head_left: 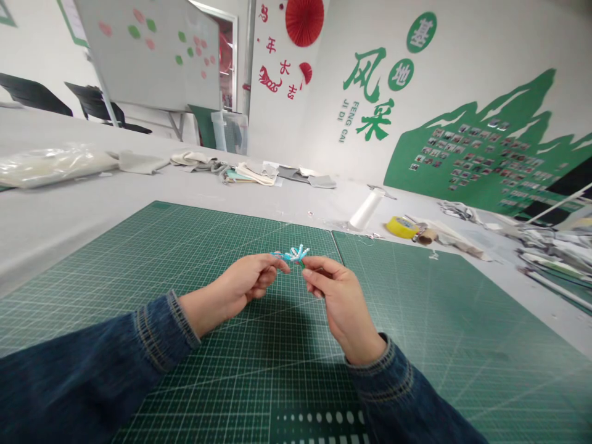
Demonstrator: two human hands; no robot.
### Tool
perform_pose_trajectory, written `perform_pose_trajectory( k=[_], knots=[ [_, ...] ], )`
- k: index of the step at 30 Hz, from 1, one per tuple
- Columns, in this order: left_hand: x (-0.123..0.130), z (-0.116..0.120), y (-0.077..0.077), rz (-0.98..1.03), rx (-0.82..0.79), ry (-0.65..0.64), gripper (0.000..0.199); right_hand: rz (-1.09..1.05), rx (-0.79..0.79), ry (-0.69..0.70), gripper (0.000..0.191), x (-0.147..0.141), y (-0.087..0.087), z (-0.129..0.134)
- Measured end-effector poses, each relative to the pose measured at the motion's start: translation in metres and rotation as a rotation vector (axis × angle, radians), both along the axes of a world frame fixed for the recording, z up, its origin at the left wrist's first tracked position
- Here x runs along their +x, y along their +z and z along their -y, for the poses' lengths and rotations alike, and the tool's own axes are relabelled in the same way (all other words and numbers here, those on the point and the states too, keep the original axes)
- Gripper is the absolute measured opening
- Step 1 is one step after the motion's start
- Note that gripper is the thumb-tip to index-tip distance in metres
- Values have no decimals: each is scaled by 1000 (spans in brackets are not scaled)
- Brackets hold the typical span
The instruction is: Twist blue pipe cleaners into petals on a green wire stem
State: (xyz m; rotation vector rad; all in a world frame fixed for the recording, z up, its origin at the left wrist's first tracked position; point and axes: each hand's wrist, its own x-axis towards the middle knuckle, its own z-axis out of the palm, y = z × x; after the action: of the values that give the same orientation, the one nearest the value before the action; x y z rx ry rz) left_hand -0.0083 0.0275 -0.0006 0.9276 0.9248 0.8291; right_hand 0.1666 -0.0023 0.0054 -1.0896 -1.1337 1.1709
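Between my two hands, above the green cutting mat (208, 246), is a small blue-and-white looped ornament (298, 252) that looks like a knotted or beaded cord flower. My left hand (247, 279) pinches its blue cord end from the left, thumb and forefinger together and the other fingers curled. From the right, my right hand (335, 295) grips the ornament's lower edge between thumb and fingertips. A bit of green shows at the right fingertips, too small to name. Both hands are raised off the mat, and a shadow lies beneath them.
Beyond the mat lie a white roll (367, 209), a yellow tape roll (402, 227) and a brown cardboard tube (426, 236). Fabric pieces (250, 174) stretch along the table's far side. A plastic-wrapped bundle (55, 165) rests at left. Strips and cloth (559, 259) pile up at right.
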Motion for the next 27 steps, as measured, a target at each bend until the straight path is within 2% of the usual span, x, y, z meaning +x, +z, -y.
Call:
perform_pose_trajectory(
  k=[4, 7, 10, 13, 17, 19, 24, 27],
  knots=[
    [-2, 1, -1, 16, 1, 19, 16, 2, 24, -14, 13, -1, 0, 1],
    [0, 3, -2, -31, -23, -72, 18, 22, 37, -13, 12, -3, 0, 2],
    [-1, 3, -1, -123, 50, -172, 18, 42, 52, -19, 12, -5, 0, 2],
    [-4, 1, 2, -134, 140, -221, 22, 64, 68, -36, 12, -4, 1, 1],
    [-9, -3, 2, -131, 139, -248, 22, 121, 100, -74, 14, 0, 1, 1],
    [-10, -4, 1, -149, 157, -249, 28, 139, 114, -86, 14, 1, 2, 1],
    [-11, -6, 3, -296, 425, -219, 35, 156, 122, -63, 13, 1, 2, 2],
    [-11, -4, 7, -235, 407, -303, 46, 178, 133, -66, 13, 2, 0, 1]
  ],
)
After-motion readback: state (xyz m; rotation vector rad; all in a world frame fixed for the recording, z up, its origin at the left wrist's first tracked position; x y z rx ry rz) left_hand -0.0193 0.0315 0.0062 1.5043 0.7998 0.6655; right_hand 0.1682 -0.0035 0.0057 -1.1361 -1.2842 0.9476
